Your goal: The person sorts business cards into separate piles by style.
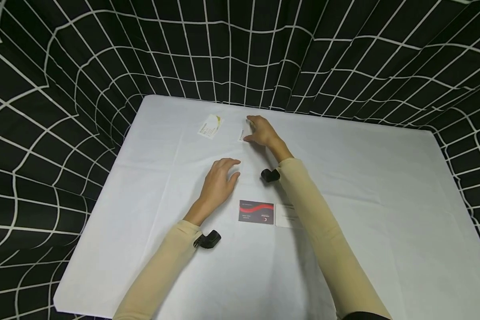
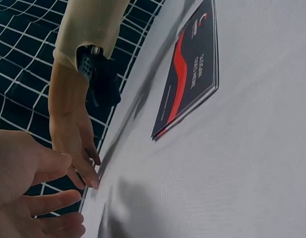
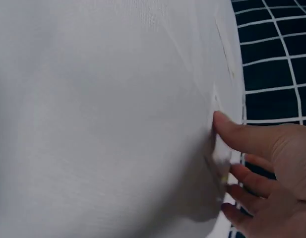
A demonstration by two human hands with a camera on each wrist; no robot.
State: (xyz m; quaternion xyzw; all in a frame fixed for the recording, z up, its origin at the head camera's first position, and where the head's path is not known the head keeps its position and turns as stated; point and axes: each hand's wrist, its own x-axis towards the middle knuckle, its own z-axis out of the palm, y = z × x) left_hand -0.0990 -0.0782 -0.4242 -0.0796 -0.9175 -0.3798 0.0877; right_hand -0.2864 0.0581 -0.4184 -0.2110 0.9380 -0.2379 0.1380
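Note:
Near the back edge of the table, my right hand point(image 1: 262, 131) holds a white and yellow business card point(image 1: 242, 135) by its edges, thumb on the near side and fingers on the far side. In the right wrist view the hand point(image 3: 272, 173) partly covers that card point(image 3: 220, 148). My left hand point(image 1: 218, 180) hovers over the table with thumb and fingers apart and nothing between them. Closest to it is a dark grey business card point(image 1: 256, 212) with a red wave. From the left wrist view, this dark card point(image 2: 190, 69) shows layered edges, like a small stack.
Another white and yellow business card point(image 1: 210, 126) lies at the back left. A pale card point(image 1: 286, 216) sits beside the dark one, partly hidden by my right sleeve. White cloth covers the table point(image 1: 364, 178); a black grid-patterned curtain point(image 1: 260, 53) surrounds its back and sides.

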